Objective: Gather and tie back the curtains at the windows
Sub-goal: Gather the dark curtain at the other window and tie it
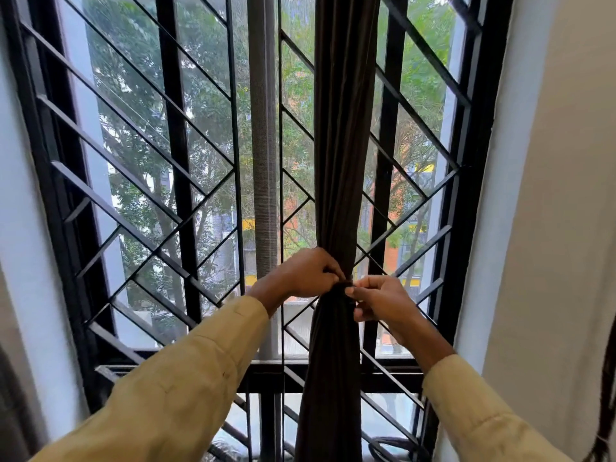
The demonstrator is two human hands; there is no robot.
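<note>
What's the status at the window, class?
Both hands, left and right, pinched on the tie. Dark curtain gathered into one bunch. Nothing in the way.

One dark brown curtain (340, 161) is hanging vertically just right of frame centre, in front of the window. It is running from 12 o'clock at the top edge down to 6 o'clock at the bottom edge. The fabric is bunching into a narrow column, pinching tightest just below centre and widening slightly beneath that point.
</note>
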